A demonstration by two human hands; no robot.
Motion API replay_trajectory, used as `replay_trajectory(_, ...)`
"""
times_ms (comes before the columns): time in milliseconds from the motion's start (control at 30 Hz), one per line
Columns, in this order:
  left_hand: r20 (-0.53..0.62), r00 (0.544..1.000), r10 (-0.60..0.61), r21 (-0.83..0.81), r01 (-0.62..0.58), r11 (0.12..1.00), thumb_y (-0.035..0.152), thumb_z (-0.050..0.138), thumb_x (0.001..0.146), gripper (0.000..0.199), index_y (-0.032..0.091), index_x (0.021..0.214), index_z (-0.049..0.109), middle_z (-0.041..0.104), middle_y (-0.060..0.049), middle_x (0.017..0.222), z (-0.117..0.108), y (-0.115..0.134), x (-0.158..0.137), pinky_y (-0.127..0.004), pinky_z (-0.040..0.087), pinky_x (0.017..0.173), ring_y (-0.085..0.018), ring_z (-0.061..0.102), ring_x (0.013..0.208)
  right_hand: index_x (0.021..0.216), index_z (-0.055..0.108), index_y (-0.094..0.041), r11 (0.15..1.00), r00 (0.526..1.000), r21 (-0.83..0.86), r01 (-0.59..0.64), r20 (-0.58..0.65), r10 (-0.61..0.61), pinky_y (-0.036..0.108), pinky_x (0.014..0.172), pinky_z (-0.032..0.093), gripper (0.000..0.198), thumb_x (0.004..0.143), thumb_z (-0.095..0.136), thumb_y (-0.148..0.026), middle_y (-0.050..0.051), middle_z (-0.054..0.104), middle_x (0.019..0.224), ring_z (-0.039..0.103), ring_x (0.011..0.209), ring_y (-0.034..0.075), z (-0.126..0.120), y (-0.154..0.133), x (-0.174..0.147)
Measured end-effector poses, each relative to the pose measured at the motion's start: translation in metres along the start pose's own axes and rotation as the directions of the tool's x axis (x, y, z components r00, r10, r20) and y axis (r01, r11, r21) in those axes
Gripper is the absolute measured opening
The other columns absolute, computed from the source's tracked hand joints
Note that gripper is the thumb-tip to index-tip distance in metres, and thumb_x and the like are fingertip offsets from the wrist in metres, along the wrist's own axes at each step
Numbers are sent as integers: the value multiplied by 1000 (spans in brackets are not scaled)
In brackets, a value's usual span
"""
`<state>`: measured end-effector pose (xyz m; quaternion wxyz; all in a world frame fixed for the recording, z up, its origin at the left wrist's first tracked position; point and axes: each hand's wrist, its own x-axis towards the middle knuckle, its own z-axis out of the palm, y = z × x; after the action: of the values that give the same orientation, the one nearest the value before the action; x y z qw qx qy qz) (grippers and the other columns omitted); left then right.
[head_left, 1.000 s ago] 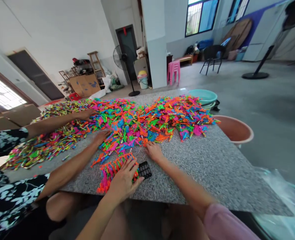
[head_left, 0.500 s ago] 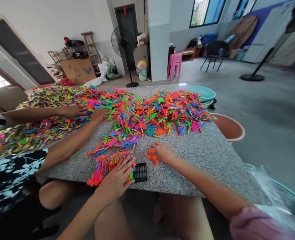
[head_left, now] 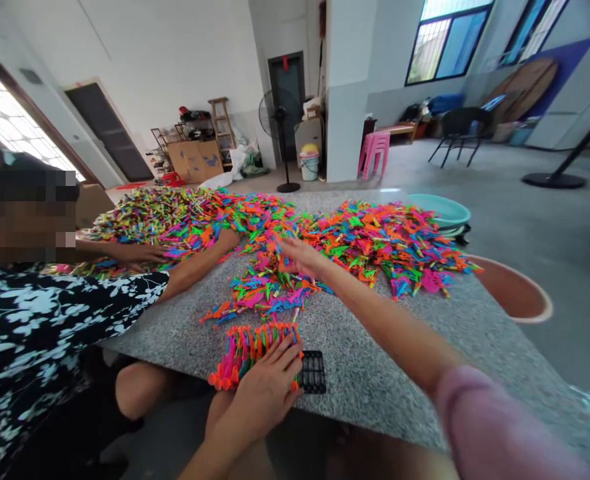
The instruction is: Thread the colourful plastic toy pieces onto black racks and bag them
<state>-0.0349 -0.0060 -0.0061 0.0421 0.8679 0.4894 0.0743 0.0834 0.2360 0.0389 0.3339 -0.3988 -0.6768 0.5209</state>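
Note:
My left hand (head_left: 269, 380) lies over the right end of a row of bright plastic toys (head_left: 239, 357), its fingers across their tops and its thumb at the front side. These orange, pink, green and blue toys stand packed together in a black grid tray (head_left: 313, 372), whose bare right end shows beside my hand. Over a loose heap of similar toys (head_left: 365, 233), my right hand (head_left: 299, 257) reaches out with its fingers stretched and apart. Orange toys lie right by its fingertips; I see none gripped in it.
At my left a co-worker in a floral top has both hands in the heap, one hand (head_left: 227, 240) close to mine. A turquoise basin (head_left: 439, 210) and a reddish tub (head_left: 512, 290) stand beyond the right table edge. The grey stone table (head_left: 385, 353) has its front edge near my knees.
My right hand has moved forward and left from the table near the tray to the heap, away from the orange toys it was handling. My left hand stays on the row. The view has shifted left.

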Motion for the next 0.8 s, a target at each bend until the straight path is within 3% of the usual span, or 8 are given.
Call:
replay_trajectory(67,2,1000,0,-10,0,1000,20,62,86,38,22,123,57,50,-8,148,1,0,0,-48,40,116,-27,37,143,131,53,-16,940,987,-329,92,-97,-131,35,91,52,44,92,55,-37,12,61,129,60,114,21,19,-16,31)
replay_trajectory(167,2,1000,-4,-23,4,1000,21,62,85,37,22,122,57,51,-8,147,0,1,0,-47,39,116,-27,35,144,120,63,-11,675,999,-736,52,49,-23,39,96,48,37,92,56,-35,17,65,120,60,113,27,42,10,22)
replay_trajectory(233,-4,1000,-8,-23,8,1000,21,62,86,35,21,120,58,53,-8,145,-1,2,1,-47,38,116,-27,34,144,105,70,-13,604,988,-794,72,140,67,37,92,49,27,90,61,-33,16,66,115,62,108,27,49,47,-10)
replay_trajectory(367,8,1000,13,-27,-12,1000,21,64,85,34,19,119,58,53,-9,144,0,-1,2,-48,38,116,-28,38,142,115,66,-15,491,981,-853,178,195,-16,32,96,46,29,90,52,-13,15,58,126,51,123,25,35,109,-74)
replay_trajectory(500,-25,998,56,-28,-57,998,20,60,87,32,21,119,58,49,-9,148,4,-8,2,-47,38,116,-28,35,144,131,54,-14,478,979,-854,204,177,-101,31,99,44,47,88,41,-1,14,50,139,46,127,21,6,132,-107)
replay_trajectory(567,-42,996,78,3,-78,997,23,59,88,35,21,123,57,48,-9,149,7,-12,2,-47,38,116,-28,35,144,130,55,-11,459,992,-882,107,65,-106,36,99,44,43,90,40,-4,18,49,138,46,127,25,-1,135,-113)
replay_trajectory(633,-41,995,94,52,-92,994,26,60,89,43,21,132,53,49,-9,148,9,-14,2,-47,38,116,-28,38,142,116,64,-10,451,997,-892,-29,-59,-52,38,94,45,35,92,39,-6,21,54,129,50,121,29,-2,133,-115)
replay_trajectory(800,-34,998,61,96,-58,994,28,61,90,43,19,131,54,51,-12,144,7,-12,7,-47,41,113,-30,39,141,90,69,-12,645,967,-726,-240,-237,93,30,79,47,19,91,50,-15,16,64,109,63,96,23,-6,123,-126)
